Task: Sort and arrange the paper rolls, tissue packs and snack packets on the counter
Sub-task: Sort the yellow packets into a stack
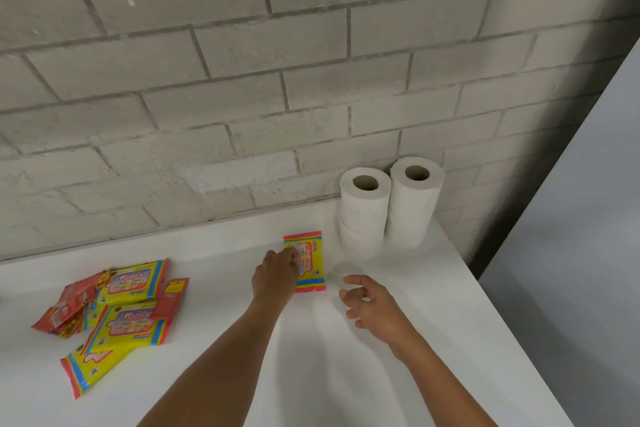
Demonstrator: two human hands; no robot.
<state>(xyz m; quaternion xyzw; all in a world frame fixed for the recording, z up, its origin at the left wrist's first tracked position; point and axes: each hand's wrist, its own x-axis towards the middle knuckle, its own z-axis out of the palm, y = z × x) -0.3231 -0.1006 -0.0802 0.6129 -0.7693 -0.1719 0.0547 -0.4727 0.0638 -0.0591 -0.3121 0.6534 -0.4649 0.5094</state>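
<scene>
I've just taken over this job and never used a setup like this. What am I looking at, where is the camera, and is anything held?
There is no machine: a person's bare hands, filmed by a camera on their head looking down at a white counter. The left hand touches a yellow wipes pack; whether it grips it is unclear. The right hand hovers open, holding nothing. Paper rolls stand by the wall. A pile of wipes packs and red snack packets lies on the left.

The yellow tissue packs read "Giggles" and "10 wipes"; the lone pack shows "10 wipes".
</scene>
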